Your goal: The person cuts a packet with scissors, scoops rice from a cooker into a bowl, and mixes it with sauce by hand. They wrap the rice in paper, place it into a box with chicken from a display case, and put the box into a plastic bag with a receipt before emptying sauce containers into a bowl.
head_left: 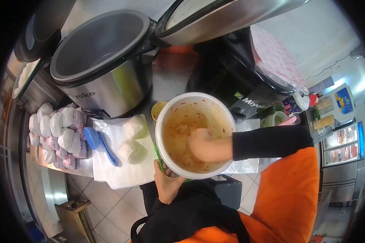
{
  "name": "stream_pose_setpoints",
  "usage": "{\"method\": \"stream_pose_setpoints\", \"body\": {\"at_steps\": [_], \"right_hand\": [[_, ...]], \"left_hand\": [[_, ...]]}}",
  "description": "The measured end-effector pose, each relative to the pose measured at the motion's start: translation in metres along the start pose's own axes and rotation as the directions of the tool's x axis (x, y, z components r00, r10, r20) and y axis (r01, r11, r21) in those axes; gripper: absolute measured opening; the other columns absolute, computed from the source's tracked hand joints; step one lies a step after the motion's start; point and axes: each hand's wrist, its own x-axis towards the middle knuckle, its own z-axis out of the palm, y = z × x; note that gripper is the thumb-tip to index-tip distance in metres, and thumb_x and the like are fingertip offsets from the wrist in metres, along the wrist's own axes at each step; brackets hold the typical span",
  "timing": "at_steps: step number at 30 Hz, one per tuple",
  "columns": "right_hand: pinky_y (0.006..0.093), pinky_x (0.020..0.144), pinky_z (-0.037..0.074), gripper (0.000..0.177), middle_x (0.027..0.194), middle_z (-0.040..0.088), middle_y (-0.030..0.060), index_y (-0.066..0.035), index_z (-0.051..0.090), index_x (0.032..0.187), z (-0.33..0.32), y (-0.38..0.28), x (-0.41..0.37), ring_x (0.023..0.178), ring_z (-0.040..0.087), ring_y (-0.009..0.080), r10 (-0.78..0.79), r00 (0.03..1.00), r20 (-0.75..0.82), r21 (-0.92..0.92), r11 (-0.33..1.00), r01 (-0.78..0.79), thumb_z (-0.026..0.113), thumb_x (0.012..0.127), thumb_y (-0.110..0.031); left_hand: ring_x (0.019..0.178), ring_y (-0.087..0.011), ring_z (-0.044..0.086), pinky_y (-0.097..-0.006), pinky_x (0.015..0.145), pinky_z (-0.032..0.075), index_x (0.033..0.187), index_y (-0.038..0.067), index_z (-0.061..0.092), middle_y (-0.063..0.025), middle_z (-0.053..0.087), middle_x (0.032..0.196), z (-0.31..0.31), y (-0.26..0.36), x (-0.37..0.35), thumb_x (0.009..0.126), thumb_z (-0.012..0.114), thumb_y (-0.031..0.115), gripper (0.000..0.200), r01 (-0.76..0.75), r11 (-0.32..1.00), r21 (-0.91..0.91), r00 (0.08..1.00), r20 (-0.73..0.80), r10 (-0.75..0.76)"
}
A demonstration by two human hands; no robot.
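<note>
A white bucket [161,133] tilts toward me, with yellowish, wet contents and red bits stuck to its inner wall. My left hand [168,184] grips it low on the near left side, close to a green edge [159,156] that shows beside the bucket. Down inside, my right hand [207,146] is in the contents; motion smears it and its fingers are hidden. Left of the bucket, two round white-wrapped bundles [132,151] sit on white paper sheets [105,170]. A blue rice paddle [103,146] lies on the same sheets.
A large open rice cooker [121,87] stands behind at left, and a black Miyako cooker [235,77] behind at right. Many wrapped packets [61,131] are piled at far left. A yellow cup [158,109] is partly hidden behind the bucket. Green containers [273,118] stand at right.
</note>
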Motion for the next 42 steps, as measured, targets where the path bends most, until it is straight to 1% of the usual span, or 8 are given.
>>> {"method": "stream_pose_setpoints", "body": {"at_steps": [2, 12, 15, 17, 18, 23, 33, 42], "right_hand": [[0.0374, 0.067, 0.056, 0.027, 0.101, 0.07, 0.0094, -0.007, 0.072, 0.1, 0.011, 0.016, -0.017, 0.093, 0.068, 0.0254, -0.11, 0.97, 0.218, -0.002, 0.994, 0.113, 0.071, 0.074, -0.015], [0.0327, 0.066, 0.057, 0.023, 0.094, 0.071, 0.0076, -0.01, 0.075, 0.091, 0.01, 0.028, -0.01, 0.087, 0.068, 0.0243, -0.165, 0.855, 0.493, -0.115, 0.961, 0.251, 0.076, 0.068, -0.01], [0.0329, 0.064, 0.056, 0.011, 0.086, 0.071, 0.007, -0.01, 0.075, 0.079, 0.048, 0.053, -0.024, 0.081, 0.068, 0.0241, -0.483, 0.835, 0.263, -0.144, 0.836, 0.529, 0.074, 0.068, -0.01], [0.0327, 0.062, 0.054, 0.006, 0.079, 0.071, 0.0061, -0.013, 0.075, 0.07, 0.042, 0.074, -0.054, 0.075, 0.067, 0.024, -0.591, 0.671, -0.448, -0.176, 0.794, 0.582, 0.072, 0.068, -0.009], [0.0327, 0.062, 0.054, 0.006, 0.079, 0.071, 0.0061, -0.013, 0.075, 0.07, 0.03, 0.075, -0.06, 0.075, 0.067, 0.024, -0.593, 0.669, -0.449, -0.181, 0.793, 0.582, 0.072, 0.068, -0.009], [0.0327, 0.058, 0.05, 0.008, 0.074, 0.069, 0.0045, -0.012, 0.074, 0.076, -0.044, 0.063, -0.056, 0.071, 0.066, 0.0235, -0.275, 0.892, 0.359, 0.001, 0.956, 0.294, 0.066, 0.075, -0.008], [0.0323, 0.065, 0.056, 0.022, 0.095, 0.072, 0.0107, -0.009, 0.075, 0.089, -0.028, 0.031, 0.0, 0.079, 0.07, 0.0248, -0.002, 1.0, -0.03, 0.075, 0.997, 0.005, 0.076, 0.07, -0.019], [0.0364, 0.067, 0.055, 0.015, 0.094, 0.072, 0.0054, -0.011, 0.075, 0.089, -0.007, 0.054, -0.038, 0.088, 0.068, 0.0235, -0.182, 0.941, 0.287, -0.033, 0.979, 0.199, 0.07, 0.075, -0.014]], "left_hand": [[0.095, -0.0122, 0.056, -0.0257, 0.082, 0.05, 0.104, 0.002, 0.034, -0.0072, 0.053, 0.101, 0.003, 0.0, -0.004, 0.062, 0.084, -0.002, 0.065, 0.036, 0.998, -0.055, 0.999, -0.024, -0.037], [0.077, -0.0045, 0.047, -0.0185, 0.069, 0.044, 0.098, 0.006, 0.034, -0.0002, 0.046, 0.089, 0.005, -0.008, -0.005, 0.064, 0.083, -0.001, 0.059, -0.021, 1.0, -0.019, 0.997, -0.075, 0.02], [0.076, -0.0041, 0.046, -0.0181, 0.067, 0.044, 0.098, 0.006, 0.035, 0.0005, 0.045, 0.087, 0.007, -0.007, -0.005, 0.064, 0.083, -0.001, 0.059, -0.023, 1.0, -0.012, 0.996, -0.086, 0.022], [0.076, -0.0041, 0.046, -0.0181, 0.067, 0.044, 0.098, 0.006, 0.035, 0.0005, 0.045, 0.087, 0.004, -0.007, -0.006, 0.064, 0.082, -0.001, 0.059, -0.018, 1.0, 0.012, 0.995, -0.098, 0.019], [0.077, -0.0045, 0.047, -0.0186, 0.067, 0.044, 0.099, 0.005, 0.035, -0.0004, 0.047, 0.088, 0.002, -0.007, -0.006, 0.064, 0.083, -0.001, 0.059, -0.006, 0.999, 0.054, 0.996, -0.085, 0.01], [0.085, -0.0086, 0.055, -0.0212, 0.073, 0.048, 0.101, 0.003, 0.035, -0.0044, 0.053, 0.091, 0.001, 0.0, -0.003, 0.064, 0.084, 0.0, 0.061, 0.004, 0.997, 0.079, 0.999, -0.051, 0.0], [0.084, -0.0111, 0.057, -0.024, 0.075, 0.05, 0.101, 0.003, 0.035, -0.0059, 0.053, 0.089, -0.01, -0.009, 0.008, 0.059, 0.089, 0.005, 0.068, -0.014, 0.996, 0.087, 0.999, 0.043, 0.011], [0.075, -0.0071, 0.048, -0.0211, 0.065, 0.046, 0.095, 0.005, 0.036, -0.0024, 0.047, 0.085, -0.01, -0.014, 0.007, 0.058, 0.09, 0.008, 0.065, 0.008, 0.995, 0.104, 1.0, -0.02, -0.006]]}}
